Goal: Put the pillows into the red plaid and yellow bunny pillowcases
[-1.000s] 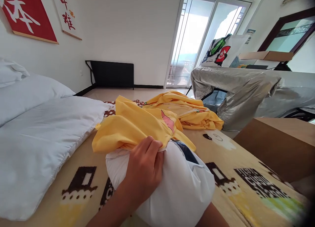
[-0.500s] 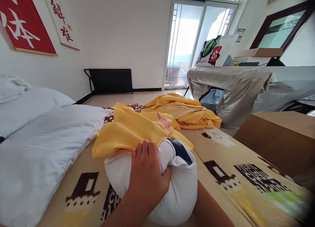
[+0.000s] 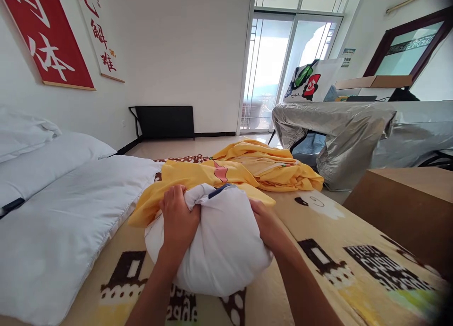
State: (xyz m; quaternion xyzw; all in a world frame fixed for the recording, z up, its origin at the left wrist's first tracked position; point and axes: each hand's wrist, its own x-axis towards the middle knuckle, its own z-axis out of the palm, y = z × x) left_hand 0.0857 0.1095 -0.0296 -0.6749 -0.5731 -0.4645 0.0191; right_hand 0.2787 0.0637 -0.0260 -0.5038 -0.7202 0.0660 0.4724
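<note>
A bunched white pillow sits in front of me on the patterned blanket. My left hand is closed on its upper left side, fingers curled over a gathered fold. On the pillow's upper right side my right hand grips its edge, the fingertips hidden behind it. A strip of dark blue shows at the pillow's top between the hands. Yellow cloth with a pink printed shape lies against the pillow's far side, just beyond my left hand.
More crumpled yellow fabric lies farther back on the beige blanket. White pillows fill the left side. At right stand a cardboard box and a table under silver sheeting. A black panel leans on the wall.
My right hand has come up from below the pillow to its upper right side. My left hand has shifted left, and the pillow has turned and risen slightly, showing less dark blue.
</note>
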